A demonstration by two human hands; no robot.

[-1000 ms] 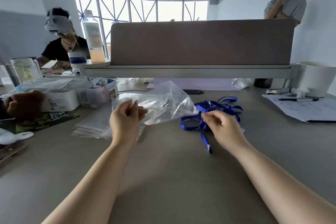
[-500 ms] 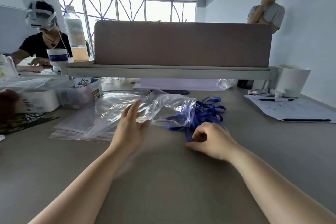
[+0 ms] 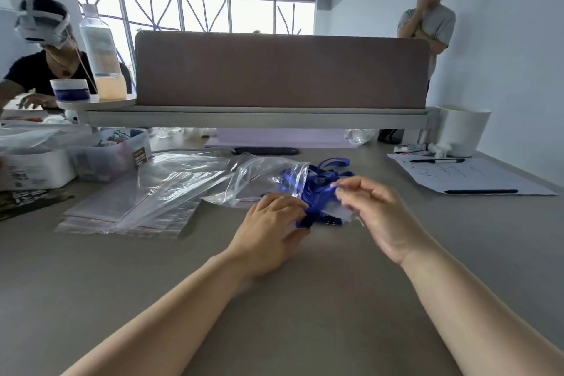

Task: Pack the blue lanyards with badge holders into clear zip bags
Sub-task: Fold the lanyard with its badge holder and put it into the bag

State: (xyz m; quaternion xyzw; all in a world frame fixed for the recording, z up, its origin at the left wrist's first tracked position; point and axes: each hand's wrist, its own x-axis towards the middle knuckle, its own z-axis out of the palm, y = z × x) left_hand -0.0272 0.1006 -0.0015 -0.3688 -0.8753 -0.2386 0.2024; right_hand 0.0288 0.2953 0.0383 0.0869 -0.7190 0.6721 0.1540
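Head view: bag (image 3: pixel 259 180) now down on the tabletop (image 3: pixel 320 314), left hand (image 3: pixel 270 223) at its mouth, grip unclear; right hand (image 3: pixel 381 214) pinches lanyard (image 3: pixel 320 188), ready to load.

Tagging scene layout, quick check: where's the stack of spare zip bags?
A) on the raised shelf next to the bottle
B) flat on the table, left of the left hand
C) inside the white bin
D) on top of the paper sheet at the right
B: the stack of zip bags lies flat on the table, well to the left of the left hand.
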